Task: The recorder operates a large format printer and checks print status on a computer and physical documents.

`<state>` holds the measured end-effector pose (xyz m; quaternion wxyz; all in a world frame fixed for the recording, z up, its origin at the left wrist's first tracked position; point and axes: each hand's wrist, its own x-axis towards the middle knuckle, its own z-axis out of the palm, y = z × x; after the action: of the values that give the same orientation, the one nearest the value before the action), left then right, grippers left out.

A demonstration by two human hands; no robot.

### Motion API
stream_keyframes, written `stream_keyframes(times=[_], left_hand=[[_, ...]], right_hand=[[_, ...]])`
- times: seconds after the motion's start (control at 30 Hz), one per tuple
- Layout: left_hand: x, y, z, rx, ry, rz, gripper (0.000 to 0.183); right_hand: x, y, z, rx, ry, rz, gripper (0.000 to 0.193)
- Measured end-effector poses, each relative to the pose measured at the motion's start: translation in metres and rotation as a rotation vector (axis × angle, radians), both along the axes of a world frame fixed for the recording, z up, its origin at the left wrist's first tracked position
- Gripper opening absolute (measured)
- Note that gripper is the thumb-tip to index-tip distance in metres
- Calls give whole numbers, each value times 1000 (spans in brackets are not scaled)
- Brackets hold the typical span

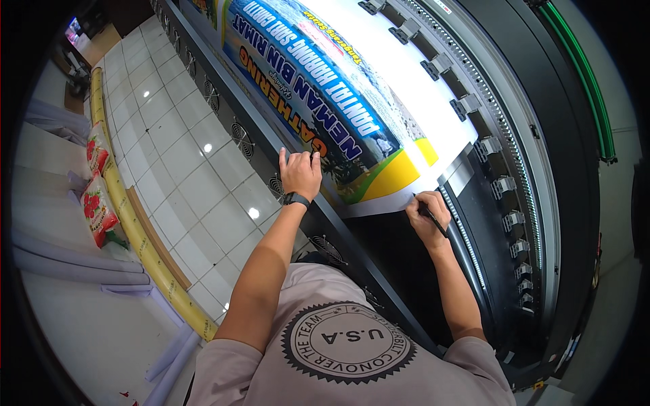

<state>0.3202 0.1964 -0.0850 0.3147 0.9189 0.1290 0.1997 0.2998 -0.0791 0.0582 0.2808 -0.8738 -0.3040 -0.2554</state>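
Observation:
A printed banner sheet (318, 88) with large colourful lettering and a yellow and green corner hangs over the front of a wide-format printer (508, 101). My right hand (430, 220) is closed around a thin black pen-like tool (434, 223), its tip at the white lower edge of the banner. Whether the tool is a pen or a cutter, I cannot tell. To the left, my left hand (301, 174), with a dark watch on its wrist, rests on the printer's dark front rail (258, 139) beside the banner. Its fingers are slightly bent and apart.
Several round fans (242, 139) line the front rail. Metal pinch-roller clamps (466, 106) run along the printer bed. On the white tiled floor (196, 176) lies a long yellow tube (139, 227), with red and white packages (99, 210) and pale sheeting (74, 271) beyond it.

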Motion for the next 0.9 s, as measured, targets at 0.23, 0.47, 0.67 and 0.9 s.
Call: stream_keyframes(times=[0.23,0.47,0.67,0.9], left_hand=[[0,0,1,-5,13,-12,38],[0,-1,1,9,24,-4,38],[1,-1,0,7,31,-8,39],[0,-1,1,8,31,-8,40]], right_hand=[[0,-2,0,-5,-12,-22,15],[2,-4,1,92,18,-128,14],[5,-4,0,87,24,-86,13],[3,-4,3,116,69,-155,13]])
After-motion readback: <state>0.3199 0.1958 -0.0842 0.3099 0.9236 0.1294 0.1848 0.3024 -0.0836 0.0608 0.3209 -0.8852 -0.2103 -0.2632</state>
